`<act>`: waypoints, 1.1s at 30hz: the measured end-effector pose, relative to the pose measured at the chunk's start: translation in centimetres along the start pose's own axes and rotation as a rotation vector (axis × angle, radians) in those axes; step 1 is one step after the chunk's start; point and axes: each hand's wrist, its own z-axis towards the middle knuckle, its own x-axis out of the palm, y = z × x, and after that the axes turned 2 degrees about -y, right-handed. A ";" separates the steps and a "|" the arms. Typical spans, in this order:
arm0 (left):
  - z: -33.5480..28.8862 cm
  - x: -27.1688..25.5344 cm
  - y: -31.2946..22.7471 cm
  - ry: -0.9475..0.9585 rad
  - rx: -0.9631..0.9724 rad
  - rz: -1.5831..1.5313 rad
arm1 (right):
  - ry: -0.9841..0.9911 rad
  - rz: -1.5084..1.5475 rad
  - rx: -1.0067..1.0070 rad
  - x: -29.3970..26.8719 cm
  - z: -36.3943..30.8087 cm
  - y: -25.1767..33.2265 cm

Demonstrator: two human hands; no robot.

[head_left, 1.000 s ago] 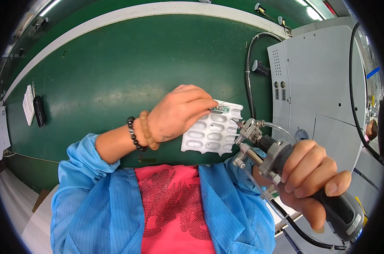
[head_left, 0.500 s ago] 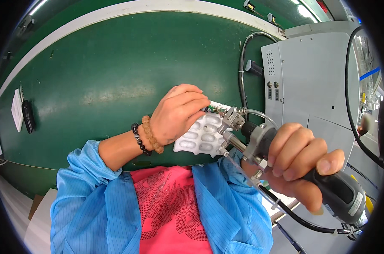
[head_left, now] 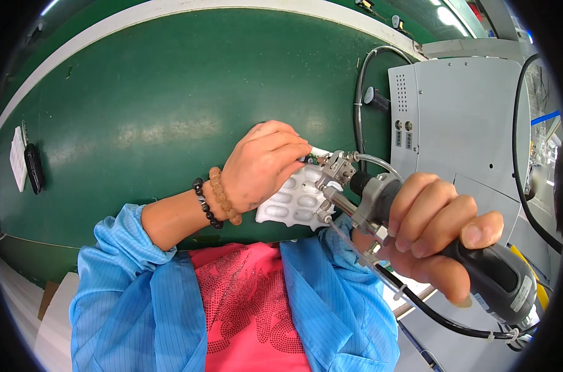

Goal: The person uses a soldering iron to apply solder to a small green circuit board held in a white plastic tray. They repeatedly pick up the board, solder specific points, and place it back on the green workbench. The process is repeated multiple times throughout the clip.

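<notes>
Near the middle of the bench, my left hand is closed with fingers bunched at the edge of a small green circuit board. Most of that board is hidden by my fingers and the tool head. Below it lies a white moulded tray with oval hollows. My right hand wraps round the black grip of a powered screwdriver fitted with a metal feed head and tubes. Its head points left and sits over the board's right side; whether the tip touches is hidden.
A grey machine housing stands at the right, with a black cable curving in front of it. Beside that is a small dark cylinder. At the far left lie a black case and white paper on the green bench.
The screwdriver head has shifted slightly left and up, covering more of the board. My left hand keeps its hold, and the whole view has shifted a little.
</notes>
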 end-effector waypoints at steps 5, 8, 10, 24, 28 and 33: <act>0.1 0.2 -0.1 -0.001 0.009 -0.027 | 0.050 -0.016 0.040 -0.1 0.4 0.1; -0.1 0.2 -0.1 -0.001 0.009 -0.027 | 0.066 -0.014 0.061 -0.1 0.5 -0.2; -0.1 0.4 -0.1 -0.006 0.011 -0.025 | 0.059 -0.019 0.062 -0.1 0.5 -0.3; 1.5 -3.7 -1.3 -0.044 -0.091 -0.057 | -0.169 0.105 -0.194 -2.3 -2.3 6.5; 5.3 -10.6 1.9 -0.140 -0.304 0.011 | -0.210 0.069 -0.242 -2.2 -2.1 5.5; 11.5 -17.5 9.9 -0.472 0.047 0.793 | -0.180 0.070 -0.234 -1.2 -1.9 4.3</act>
